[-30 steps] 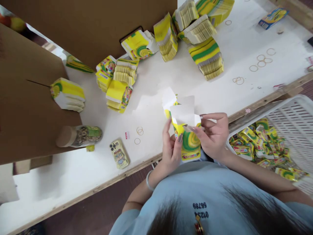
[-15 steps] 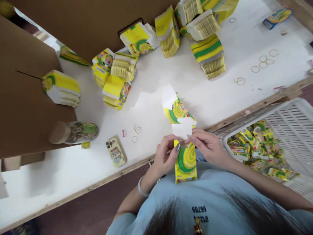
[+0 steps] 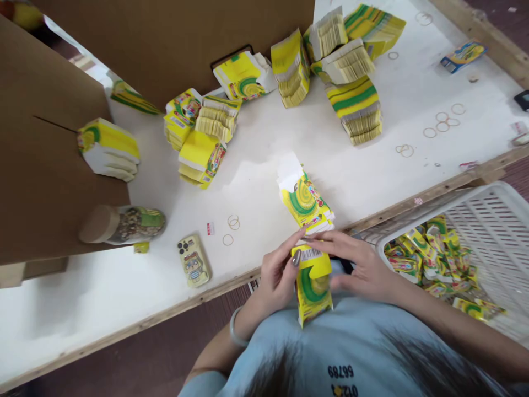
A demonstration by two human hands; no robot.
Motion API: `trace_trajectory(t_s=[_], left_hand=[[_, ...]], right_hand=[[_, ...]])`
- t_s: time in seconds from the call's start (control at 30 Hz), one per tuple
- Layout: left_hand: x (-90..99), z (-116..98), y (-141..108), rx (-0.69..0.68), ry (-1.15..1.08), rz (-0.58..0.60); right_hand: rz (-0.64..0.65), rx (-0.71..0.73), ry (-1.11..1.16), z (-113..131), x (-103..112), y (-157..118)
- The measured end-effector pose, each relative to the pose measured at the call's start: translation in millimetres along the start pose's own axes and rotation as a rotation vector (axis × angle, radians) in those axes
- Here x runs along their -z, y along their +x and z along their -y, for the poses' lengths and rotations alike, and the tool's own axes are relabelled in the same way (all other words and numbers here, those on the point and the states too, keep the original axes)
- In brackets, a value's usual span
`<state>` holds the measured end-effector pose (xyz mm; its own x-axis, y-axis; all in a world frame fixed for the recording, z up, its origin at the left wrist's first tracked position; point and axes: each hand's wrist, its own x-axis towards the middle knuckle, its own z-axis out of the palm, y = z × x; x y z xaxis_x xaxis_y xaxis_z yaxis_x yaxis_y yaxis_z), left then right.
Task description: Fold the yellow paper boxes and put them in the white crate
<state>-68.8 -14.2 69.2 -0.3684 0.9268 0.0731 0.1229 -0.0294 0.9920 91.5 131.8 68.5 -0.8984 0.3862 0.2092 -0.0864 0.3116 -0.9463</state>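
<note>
In front of the light blue shirt, my left hand grips the left side of a flat yellow-and-green cardboard box, thumb on its face. The box's top flap is folded down over the front and shows a barcode. My right hand has its fingers stretched along the folded top edge, touching it. Its thumb is spread away near the box's right side and slightly blurred. Just beyond the hands, a small stack of flat boxes with white flaps lies on the table.
Bundles of flat boxes line the table's back by a brown cardboard panel. A phone, a jar and rubber bands lie left. At right, a white plastic basket holds many small yellow packs. A blue box sits far right.
The white top flap that stood up has been folded down over the box front, showing the barcode. My right hand has gone from a pinch at the opening to stretched fingers on the top edge.
</note>
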Motion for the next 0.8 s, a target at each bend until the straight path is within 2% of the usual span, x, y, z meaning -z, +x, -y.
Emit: trace_trajectory(t_s=[0.1, 0.2, 0.57, 0.67, 0.8], left_hand=[[0.7, -1.8, 1.0, -0.049, 0.042, -0.044], [-3.0, 1.8, 1.3, -0.106, 0.076, -0.09], [-5.1, 4.7, 5.3, -0.208, 0.145, -0.134], [-4.5, 3.9, 4.7, -0.177, 0.126, -0.13], [-10.2, 5.2, 0.9, -0.113, 0.095, -0.219]], right_hand=[[0.03, -0.266, 0.252, 9.8, -5.5, 3.8], [0.032, -0.364, 0.381, 13.4, -6.6, 6.1], [0.046, -0.365, 0.433, 15.8, -3.6, 16.6], [0.05, -0.353, 0.434, 16.6, 3.1, 17.4], [0.167, -0.355, 0.529, 11.9, 12.7, 17.1]])
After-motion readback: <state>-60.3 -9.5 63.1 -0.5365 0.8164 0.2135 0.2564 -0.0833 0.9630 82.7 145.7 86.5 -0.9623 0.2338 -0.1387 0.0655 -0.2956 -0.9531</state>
